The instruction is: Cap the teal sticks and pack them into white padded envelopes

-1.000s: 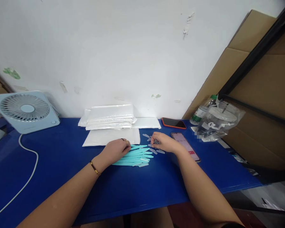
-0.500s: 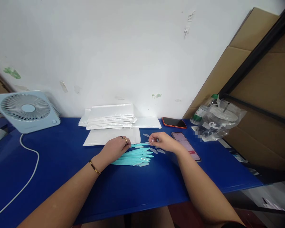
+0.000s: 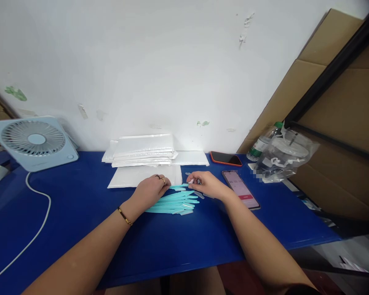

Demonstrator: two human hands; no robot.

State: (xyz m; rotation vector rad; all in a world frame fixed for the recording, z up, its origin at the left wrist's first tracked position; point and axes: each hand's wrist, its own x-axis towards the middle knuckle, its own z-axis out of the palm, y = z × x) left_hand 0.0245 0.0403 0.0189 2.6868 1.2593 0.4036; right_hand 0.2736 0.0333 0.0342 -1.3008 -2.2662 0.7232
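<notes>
My left hand (image 3: 150,190) is closed around the handle end of a turquoise eyebrow razor (image 3: 178,187), which points right. At the razor's far tip, my right hand (image 3: 208,184) pinches a small white piece (image 3: 191,182) between thumb and fingers; its exact kind is too small to make out. Just below lies a fanned pile of similar turquoise eyebrow razors (image 3: 172,202), their left ends partly under my left hand. Several small clear plastic covers (image 3: 199,195) are scattered beside and under my right hand.
Behind my hands, white padded envelopes (image 3: 143,149) are stacked against the wall. A phone with a lit timer (image 3: 242,190) and a red-edged phone (image 3: 226,158) lie to the right, near a bottle (image 3: 258,147) and a bagged cup (image 3: 285,153). A blue fan (image 3: 37,140) stands left.
My right hand has moved slightly left, closer to my left hand, and the white piece now shows at its fingertips by the razor's tip. My left hand has barely moved.
</notes>
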